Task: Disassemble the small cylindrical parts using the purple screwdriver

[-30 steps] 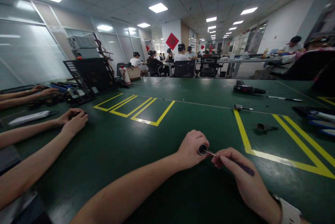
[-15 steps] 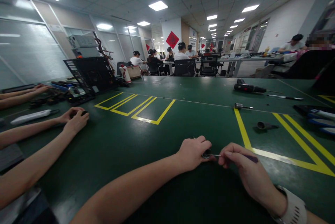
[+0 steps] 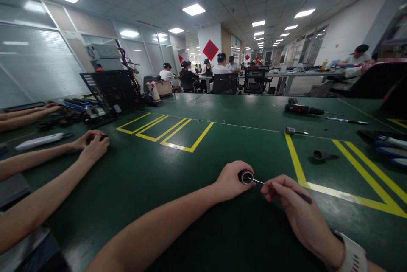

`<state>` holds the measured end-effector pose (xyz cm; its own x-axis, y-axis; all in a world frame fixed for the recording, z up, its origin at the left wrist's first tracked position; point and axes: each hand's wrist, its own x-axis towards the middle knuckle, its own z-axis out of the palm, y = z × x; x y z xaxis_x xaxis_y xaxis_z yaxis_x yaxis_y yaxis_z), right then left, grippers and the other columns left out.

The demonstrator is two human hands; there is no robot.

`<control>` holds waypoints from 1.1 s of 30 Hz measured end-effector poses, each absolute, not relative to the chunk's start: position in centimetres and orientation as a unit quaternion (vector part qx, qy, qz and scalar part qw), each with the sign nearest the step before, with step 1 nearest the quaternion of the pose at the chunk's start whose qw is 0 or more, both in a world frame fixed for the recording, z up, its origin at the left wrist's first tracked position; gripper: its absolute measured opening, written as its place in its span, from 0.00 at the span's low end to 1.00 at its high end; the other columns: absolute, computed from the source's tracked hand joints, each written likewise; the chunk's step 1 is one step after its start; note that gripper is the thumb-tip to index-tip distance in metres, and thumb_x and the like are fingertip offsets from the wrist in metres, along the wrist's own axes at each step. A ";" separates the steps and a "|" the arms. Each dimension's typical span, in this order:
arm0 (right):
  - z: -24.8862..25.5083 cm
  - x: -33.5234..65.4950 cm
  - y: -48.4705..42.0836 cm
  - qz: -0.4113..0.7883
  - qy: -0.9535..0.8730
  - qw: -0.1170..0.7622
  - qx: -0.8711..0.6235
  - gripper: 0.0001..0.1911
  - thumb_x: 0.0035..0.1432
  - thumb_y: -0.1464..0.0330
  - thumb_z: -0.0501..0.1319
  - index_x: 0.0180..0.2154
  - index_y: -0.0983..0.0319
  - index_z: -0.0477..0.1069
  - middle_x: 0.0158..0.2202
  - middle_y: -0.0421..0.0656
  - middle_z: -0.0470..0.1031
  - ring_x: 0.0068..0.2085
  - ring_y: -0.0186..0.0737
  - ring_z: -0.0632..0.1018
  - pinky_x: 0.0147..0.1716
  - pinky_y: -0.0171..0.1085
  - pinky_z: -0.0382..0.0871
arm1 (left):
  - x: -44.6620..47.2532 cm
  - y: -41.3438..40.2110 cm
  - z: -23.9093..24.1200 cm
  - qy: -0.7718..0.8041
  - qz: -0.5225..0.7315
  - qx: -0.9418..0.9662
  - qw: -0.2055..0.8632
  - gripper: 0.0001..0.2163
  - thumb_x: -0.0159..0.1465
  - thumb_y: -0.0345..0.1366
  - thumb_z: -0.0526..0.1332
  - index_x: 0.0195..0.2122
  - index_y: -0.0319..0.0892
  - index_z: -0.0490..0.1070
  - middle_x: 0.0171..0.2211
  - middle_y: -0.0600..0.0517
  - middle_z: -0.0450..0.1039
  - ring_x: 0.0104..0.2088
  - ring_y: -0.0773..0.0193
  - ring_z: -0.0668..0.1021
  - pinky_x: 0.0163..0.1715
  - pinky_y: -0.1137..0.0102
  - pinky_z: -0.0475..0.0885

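Left hand (image 3: 234, 182) clamps round a dark cylinder (image 3: 243, 177), lower centre — right hand (image 3: 288, 197) pinches a thin tool (image 3: 304, 197), tip at cylinder's open end. Drill (image 3: 303, 109) — right of frame.

Left hand (image 3: 233, 181) curled, forearm (image 3: 162, 223) outstretched — right hand (image 3: 294, 200) near it in a pinch.

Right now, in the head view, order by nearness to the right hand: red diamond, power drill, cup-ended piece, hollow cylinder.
1. Hollow cylinder, in the left hand.
2. Cup-ended piece, at right.
3. Power drill, right, farther back.
4. Red diamond, in the background.
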<state>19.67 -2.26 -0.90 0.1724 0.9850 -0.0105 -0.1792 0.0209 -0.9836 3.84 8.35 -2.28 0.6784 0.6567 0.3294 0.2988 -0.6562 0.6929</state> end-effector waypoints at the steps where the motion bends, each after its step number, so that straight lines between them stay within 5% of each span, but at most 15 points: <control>1: -1.0 19.7 -2.3 0.488 -0.417 0.585 -0.495 0.11 0.53 0.60 0.62 0.28 0.61 0.75 0.29 0.44 0.76 0.32 0.42 0.74 0.34 0.41 0.68 | 3.8 8.4 -2.3 0.274 0.297 0.858 0.318 0.11 0.52 0.34 0.67 0.36 0.39 0.71 0.36 0.51 0.72 0.35 0.64 0.74 0.36 0.70 0.69; 11: -2.1 19.9 -2.3 0.423 -0.485 0.548 -0.535 0.12 0.57 0.58 0.59 0.34 0.60 0.74 0.34 0.43 0.76 0.38 0.44 0.76 0.40 0.42 0.68 | 4.1 8.7 -2.7 0.263 0.321 0.772 0.482 0.20 0.49 0.25 0.67 0.42 0.39 0.64 0.39 0.50 0.69 0.36 0.65 0.74 0.34 0.70 0.70; 23: -1.2 19.1 -2.5 0.324 -0.553 0.524 -0.561 0.13 0.54 0.57 0.60 0.33 0.58 0.75 0.32 0.44 0.77 0.37 0.46 0.77 0.35 0.41 0.71 | 4.7 8.8 -3.2 0.271 0.338 0.660 0.614 0.14 0.54 0.24 0.60 0.41 0.39 0.64 0.35 0.52 0.67 0.33 0.67 0.75 0.26 0.73 0.71; 33: -1.8 18.8 -2.9 0.259 -0.607 0.527 -0.535 0.07 0.57 0.65 0.58 0.36 0.57 0.74 0.37 0.45 0.77 0.39 0.44 0.77 0.39 0.40 0.72 | 4.6 8.2 -2.3 0.274 0.357 0.654 0.608 0.09 0.56 0.27 0.60 0.39 0.38 0.65 0.32 0.53 0.68 0.29 0.68 0.75 0.23 0.74 0.70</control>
